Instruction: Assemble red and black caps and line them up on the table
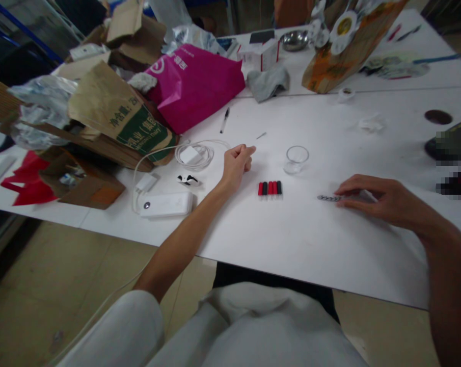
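My left hand (238, 162) is on the white table (291, 234) with its fingers curled in and closed; I see nothing in them. A small grey pin-like piece (261, 135) lies just beyond its fingertips. Between thumb and fingers, my right hand (379, 199) pinches a small dark strip with a row of round rings (328, 198), at the table surface. Between my hands, several red and black capped tubes (270, 189) with clear ends lie side by side. Behind them stands a clear glass cup (296, 159).
On the left are a white power bank (167, 204), a coiled white cable (195, 155), a small cardboard box (83, 186) and a brown paper sack (119, 112). Farther back are a magenta bag (199, 84), a pen (225, 120), a grey cloth (268, 83) and a metal bowl (294, 40).
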`<state>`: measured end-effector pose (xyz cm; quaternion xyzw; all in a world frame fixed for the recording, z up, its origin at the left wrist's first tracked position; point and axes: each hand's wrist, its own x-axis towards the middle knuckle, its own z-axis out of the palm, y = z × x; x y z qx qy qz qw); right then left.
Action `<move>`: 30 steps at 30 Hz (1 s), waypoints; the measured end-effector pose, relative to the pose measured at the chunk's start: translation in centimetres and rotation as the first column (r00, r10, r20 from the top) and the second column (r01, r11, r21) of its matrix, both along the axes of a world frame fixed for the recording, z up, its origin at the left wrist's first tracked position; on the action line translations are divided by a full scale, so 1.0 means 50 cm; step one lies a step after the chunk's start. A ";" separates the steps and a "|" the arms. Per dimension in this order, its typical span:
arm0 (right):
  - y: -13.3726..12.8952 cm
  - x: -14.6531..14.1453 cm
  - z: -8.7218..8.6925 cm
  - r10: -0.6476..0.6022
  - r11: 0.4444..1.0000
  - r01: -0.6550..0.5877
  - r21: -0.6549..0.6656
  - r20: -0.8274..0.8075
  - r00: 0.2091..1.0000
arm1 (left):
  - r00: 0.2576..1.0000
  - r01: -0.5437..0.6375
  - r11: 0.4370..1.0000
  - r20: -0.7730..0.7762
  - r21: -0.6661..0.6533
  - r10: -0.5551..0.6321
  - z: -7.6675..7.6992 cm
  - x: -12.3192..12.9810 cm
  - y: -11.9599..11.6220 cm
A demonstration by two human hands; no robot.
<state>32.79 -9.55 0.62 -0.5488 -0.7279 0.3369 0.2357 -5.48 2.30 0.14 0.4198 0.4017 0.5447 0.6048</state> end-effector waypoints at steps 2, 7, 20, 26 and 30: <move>-0.001 0.001 0.007 -0.030 0.999 0.030 0.031 -0.005 1.000 | 1.000 0.000 1.000 0.000 0.000 0.000 0.001 0.000 0.000; 0.004 -0.003 0.019 -0.193 0.962 0.217 0.167 -0.150 0.970 | 1.000 -0.004 1.000 -0.007 -0.003 0.004 0.001 0.001 -0.001; 0.050 -0.020 0.007 -0.398 0.824 0.564 -0.044 -0.755 0.521 | 1.000 0.000 1.000 -0.001 0.014 0.000 0.004 0.002 -0.004; 0.048 -0.023 0.005 -0.453 0.810 0.573 -0.124 -0.752 0.478 | 0.999 0.014 1.000 0.030 0.027 -0.015 0.003 0.002 -0.004; 0.048 -0.029 0.006 -0.472 0.809 0.565 -0.165 -0.754 0.456 | 1.000 0.007 1.000 0.007 0.015 -0.007 0.005 0.002 -0.004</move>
